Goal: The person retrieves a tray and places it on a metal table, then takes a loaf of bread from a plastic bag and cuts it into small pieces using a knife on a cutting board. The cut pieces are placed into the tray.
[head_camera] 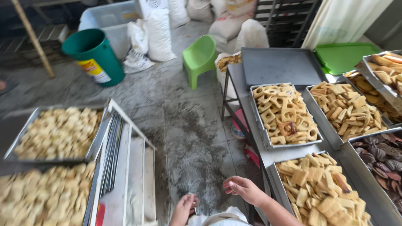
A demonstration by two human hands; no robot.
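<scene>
My right hand (244,188) hovers low in the view with its fingers loosely curled and nothing in it. It is just left of a metal tray (273,175) heaped with flat golden biscuits (322,188). My left hand (183,208) is lower, by the bottom edge over the grey floor. Its fingers curl round something small and dark that I cannot make out. A bit of white clothing shows between my wrists.
A metal table (238,79) on the right carries several biscuit trays, one with ring-shaped pieces (284,113) and one with dark pieces (381,159). A white rack (125,167) with two filled trays (54,134) stands left. Beyond are a green bucket (94,54), a green stool (201,56) and sacks (159,33).
</scene>
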